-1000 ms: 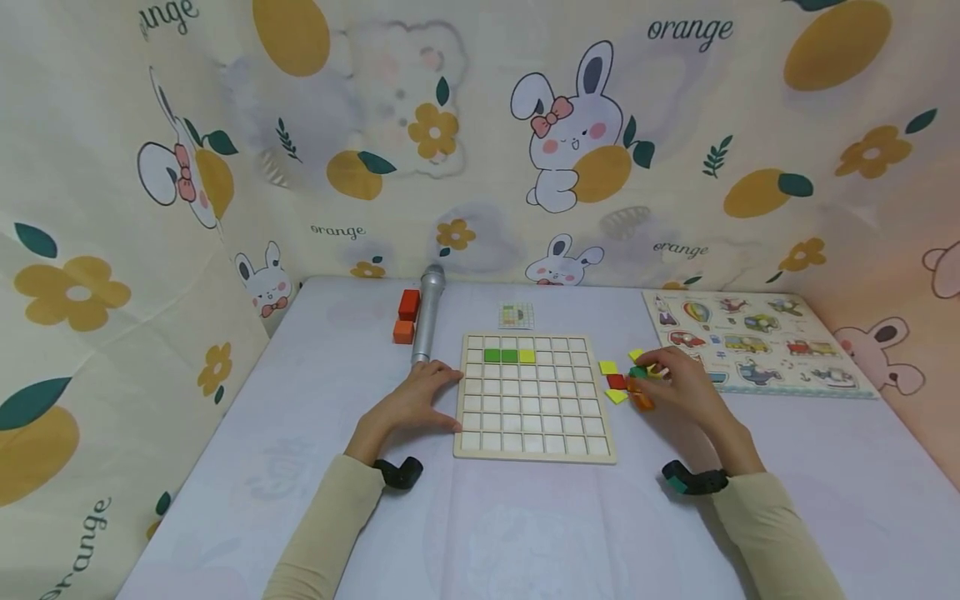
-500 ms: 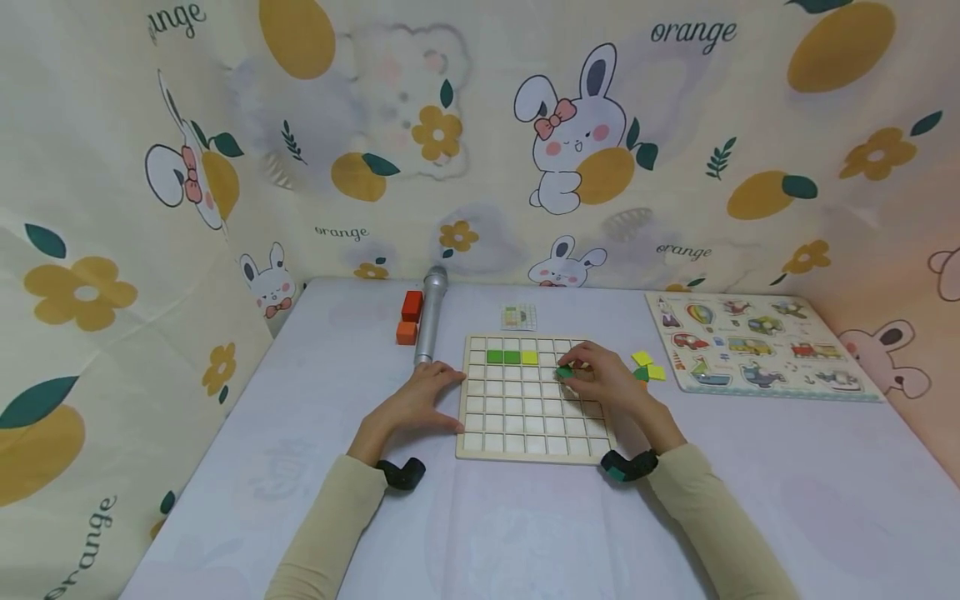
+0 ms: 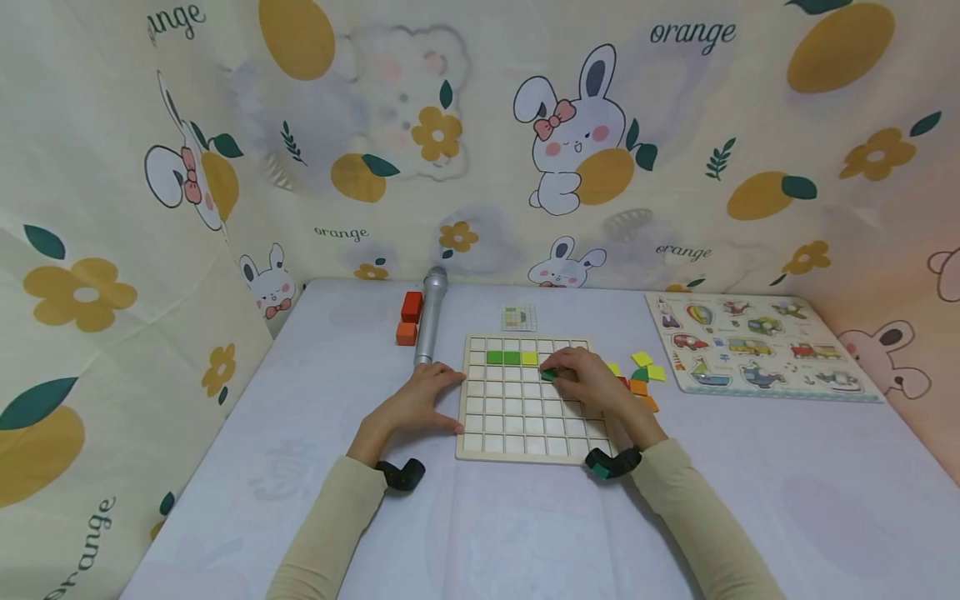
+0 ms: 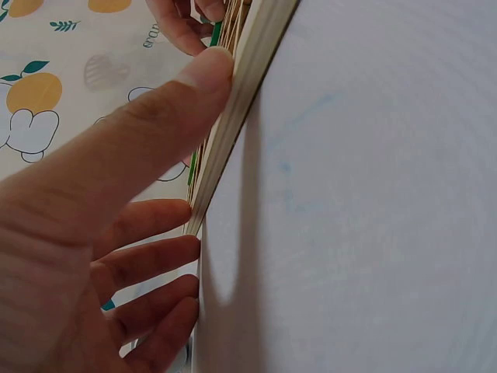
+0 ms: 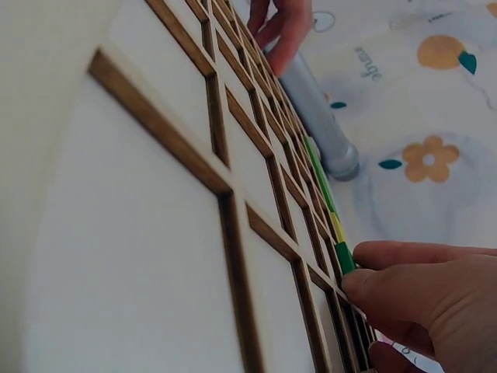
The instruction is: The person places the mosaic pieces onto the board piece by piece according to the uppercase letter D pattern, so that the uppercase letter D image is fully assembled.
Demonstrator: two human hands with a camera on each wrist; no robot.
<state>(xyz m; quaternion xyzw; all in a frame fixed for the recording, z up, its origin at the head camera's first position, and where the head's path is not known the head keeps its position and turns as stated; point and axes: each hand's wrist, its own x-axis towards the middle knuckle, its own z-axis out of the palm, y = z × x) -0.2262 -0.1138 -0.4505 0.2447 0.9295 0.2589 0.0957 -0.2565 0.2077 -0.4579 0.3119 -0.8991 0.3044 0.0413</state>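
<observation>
Over the upper right part of the wooden grid board, your right hand pinches a dark green tile between thumb and finger. The tile is close to the yellow tile, which sits in a row with two light green tiles. You cannot tell if it touches the board. Your left hand is spread, touching the board's left edge. A silver microphone lies just past it. Loose tiles lie to the right, partly hidden by your right hand, which also covers some squares.
</observation>
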